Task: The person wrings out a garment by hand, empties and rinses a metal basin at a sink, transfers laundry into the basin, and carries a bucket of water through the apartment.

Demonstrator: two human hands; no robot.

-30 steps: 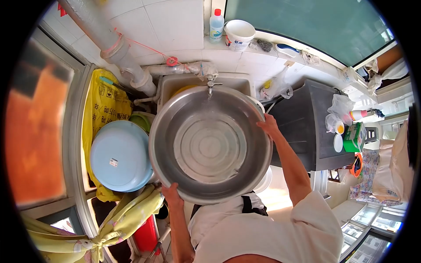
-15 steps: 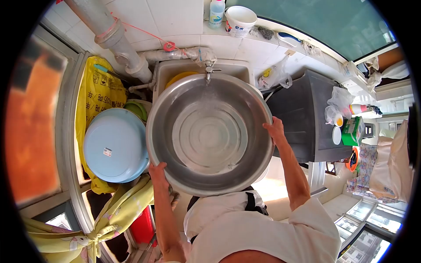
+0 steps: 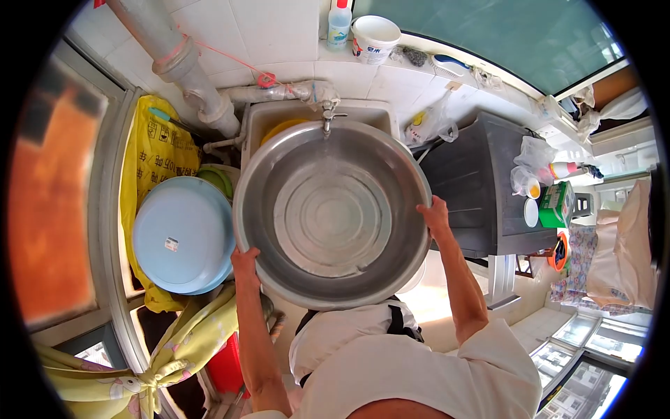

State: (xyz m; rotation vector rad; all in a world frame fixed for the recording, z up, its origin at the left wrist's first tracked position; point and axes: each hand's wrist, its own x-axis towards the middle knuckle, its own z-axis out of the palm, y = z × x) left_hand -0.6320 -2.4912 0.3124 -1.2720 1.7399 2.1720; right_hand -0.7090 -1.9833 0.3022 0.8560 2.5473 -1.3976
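Note:
A large round metal basin [image 3: 410, 230] rests over the sink [image 3: 363, 108], under the tap [image 3: 329, 124]. Water appears to run from the tap into it, and shallow water seems to cover its ringed bottom. My left hand [image 3: 246, 264] grips the basin's rim at the lower left, thumb over the edge. At the right side of the rim, my right hand [image 3: 435, 215] is closed on it in the same way. The fingers of both hands under the rim are hidden. Part of a yellow thing [image 3: 283, 129] shows in the sink behind the basin.
Stacked blue basins [image 3: 183, 237] stand left, before a yellow bag [image 3: 157, 150]. A dark grey cabinet [image 3: 467, 188] is close on the right. The ledge above holds a bottle [image 3: 339, 28], a white bucket [image 3: 377, 35] and a brush [image 3: 451, 65]. A knotted curtain [image 3: 188, 342] hangs lower left.
My left hand has slid slightly up and left along the basin's rim. The view has shifted a little; the basin stays under the tap.

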